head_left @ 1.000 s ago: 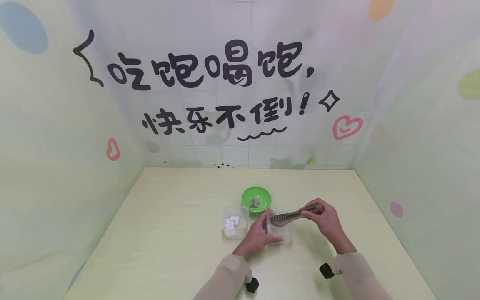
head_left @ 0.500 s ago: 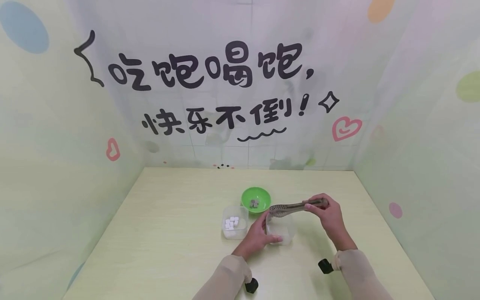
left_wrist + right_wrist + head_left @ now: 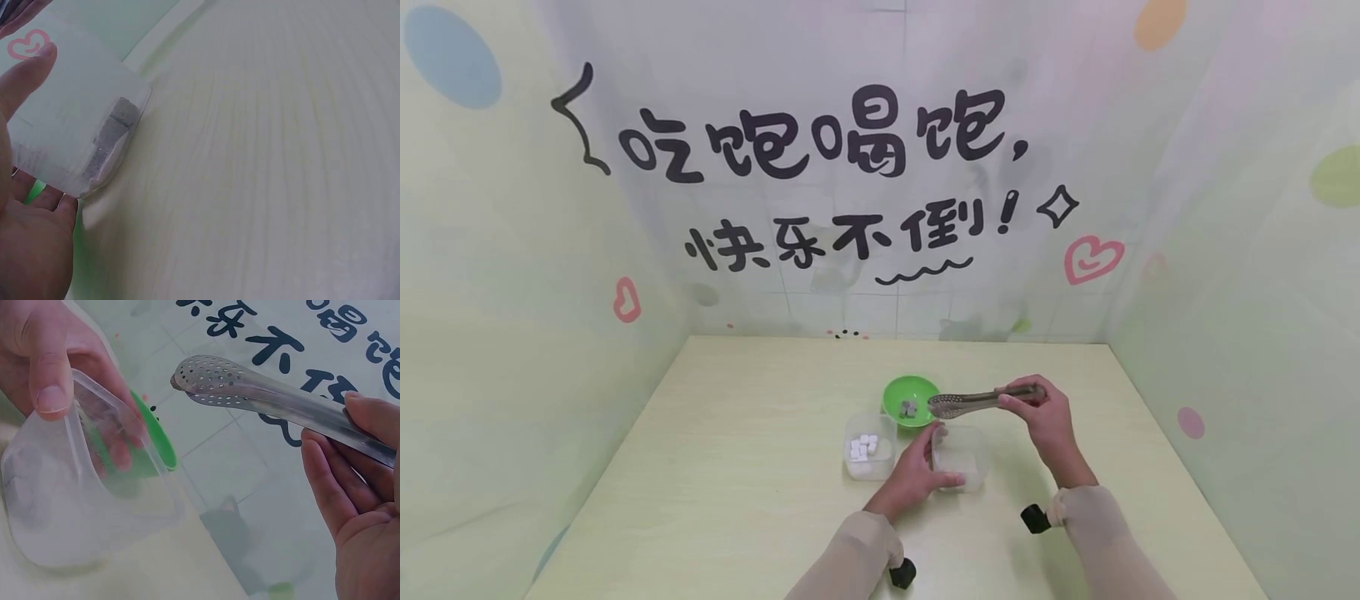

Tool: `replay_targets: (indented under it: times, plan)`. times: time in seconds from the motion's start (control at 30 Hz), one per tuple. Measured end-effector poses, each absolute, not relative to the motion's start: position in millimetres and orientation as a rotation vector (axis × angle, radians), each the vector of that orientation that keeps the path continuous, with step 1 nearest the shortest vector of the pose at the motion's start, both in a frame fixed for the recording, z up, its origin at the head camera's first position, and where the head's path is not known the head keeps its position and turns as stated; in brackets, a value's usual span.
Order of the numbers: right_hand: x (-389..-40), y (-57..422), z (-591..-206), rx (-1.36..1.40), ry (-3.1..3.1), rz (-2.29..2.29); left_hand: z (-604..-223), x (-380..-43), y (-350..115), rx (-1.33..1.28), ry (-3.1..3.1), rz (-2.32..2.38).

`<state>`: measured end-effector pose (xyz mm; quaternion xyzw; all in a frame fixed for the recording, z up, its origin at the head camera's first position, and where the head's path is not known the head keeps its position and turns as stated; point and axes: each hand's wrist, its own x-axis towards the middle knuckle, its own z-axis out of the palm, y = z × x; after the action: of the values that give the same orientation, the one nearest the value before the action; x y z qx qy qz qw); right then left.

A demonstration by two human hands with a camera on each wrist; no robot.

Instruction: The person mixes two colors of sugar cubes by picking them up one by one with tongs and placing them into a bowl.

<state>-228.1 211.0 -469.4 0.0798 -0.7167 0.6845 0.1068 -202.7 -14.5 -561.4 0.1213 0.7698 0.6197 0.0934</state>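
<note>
So the bit that seems to matter here is tips versus bowl. The tongs [image 3: 977, 402] are gripped in the right hand [image 3: 1051, 423], by the handle end, with thumb and fingers pinched on either side. Their long axis is laid crosswise, close to level, with the perforated tips [image 3: 209, 375] pointed left and the handle off to the right. In the head view the tips are lapped over the right edge of the green bowl [image 3: 912, 388], but they're held up in the air, not touching it; just how far over the rim they sit can't be told. A small dull piece [image 3: 175, 382] looks to be nipped at the very end, probably another gray one, though it's mostly hidden. A few gray cubes [image 3: 908, 409] are seen in the bowl. The bowl itself is nearer to the left hand [image 3: 917, 473], but that one is tied up: the right box [image 3: 973, 456] is held in it, thumb at the near side, fingers behind. More gray pieces [image 3: 112, 134] can be made out low in that box from the left wrist. White cubes [image 3: 863, 447] are kept in the left box [image 3: 885, 426], just beside.
</note>
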Motion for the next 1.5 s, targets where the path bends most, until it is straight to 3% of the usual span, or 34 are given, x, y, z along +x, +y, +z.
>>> replay_targets:
  times: [0.87,1.5]
  plan:
    - [-248.2,184.9,-472.8,0.207,-2.043,2.004,-563.1,-202.9,-15.3,0.374,2.285,1.829]
    - [-242.0,189.2,-474.2,0.151,-2.077,2.002,-563.2,-202.0,-15.1,0.367,2.300,1.808]
